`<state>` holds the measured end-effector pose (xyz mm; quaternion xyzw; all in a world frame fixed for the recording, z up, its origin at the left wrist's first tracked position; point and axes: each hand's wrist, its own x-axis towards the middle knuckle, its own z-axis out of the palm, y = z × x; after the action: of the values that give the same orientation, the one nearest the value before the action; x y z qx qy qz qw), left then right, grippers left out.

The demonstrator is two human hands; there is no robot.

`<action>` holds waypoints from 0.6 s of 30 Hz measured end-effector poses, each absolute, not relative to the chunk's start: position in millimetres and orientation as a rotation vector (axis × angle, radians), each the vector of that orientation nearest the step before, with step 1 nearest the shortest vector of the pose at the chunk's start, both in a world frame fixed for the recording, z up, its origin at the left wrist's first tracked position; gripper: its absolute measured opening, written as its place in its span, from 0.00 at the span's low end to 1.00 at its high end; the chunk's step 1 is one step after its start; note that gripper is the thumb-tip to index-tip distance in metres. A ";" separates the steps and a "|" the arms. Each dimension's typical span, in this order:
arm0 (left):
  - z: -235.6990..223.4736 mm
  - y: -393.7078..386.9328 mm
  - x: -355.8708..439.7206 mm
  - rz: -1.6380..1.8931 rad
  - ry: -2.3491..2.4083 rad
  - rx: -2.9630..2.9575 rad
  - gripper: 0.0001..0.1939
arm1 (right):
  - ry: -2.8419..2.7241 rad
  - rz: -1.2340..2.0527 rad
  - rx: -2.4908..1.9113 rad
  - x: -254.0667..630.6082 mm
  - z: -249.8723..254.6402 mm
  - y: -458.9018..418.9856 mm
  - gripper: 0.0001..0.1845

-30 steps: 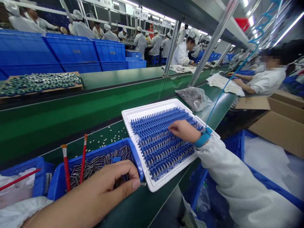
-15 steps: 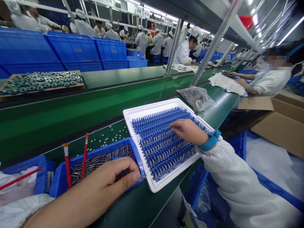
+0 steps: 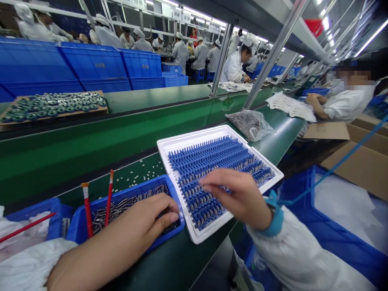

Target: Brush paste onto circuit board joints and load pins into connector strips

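My left hand (image 3: pixel 142 222) rests at the right end of a blue plastic bin (image 3: pixel 127 201), fingers curled over a heap of small metal pins (image 3: pixel 121 212). Whether it holds any pin is hidden. Two red-handled brushes (image 3: pixel 87 210) stand in that bin. My right hand (image 3: pixel 239 198) hovers over a white tray (image 3: pixel 194 137), fingers spread above blue comb-like racks (image 3: pixel 212 155) loaded with metal pins. A blue wrist strap (image 3: pixel 274 216) circles my right wrist.
A clear bag of metal parts (image 3: pixel 250 125) lies on the green belt (image 3: pixel 287 133) beyond the tray. Small white pieces (image 3: pixel 139 174) are scattered nearby. A co-worker's hands (image 3: pixel 315 101) rest by paper sheets at right. A cardboard box (image 3: pixel 357 161) stands right.
My right hand has moved toward me and slightly left over the racks, and its wrist cord now runs to the right. My left hand stays at the bin.
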<state>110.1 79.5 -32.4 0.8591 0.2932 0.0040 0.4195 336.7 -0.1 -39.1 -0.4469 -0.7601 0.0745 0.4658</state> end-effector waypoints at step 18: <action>-73.5 96.8 99.2 -0.380 0.765 2.532 0.19 | -2.189 0.149 -2.108 431.1 -89.1 52.4 0.09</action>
<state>99.2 96.8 -73.5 0.9215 0.2785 -0.1384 0.2326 431.1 52.4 -89.1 -0.6919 -0.7186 0.0489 0.0496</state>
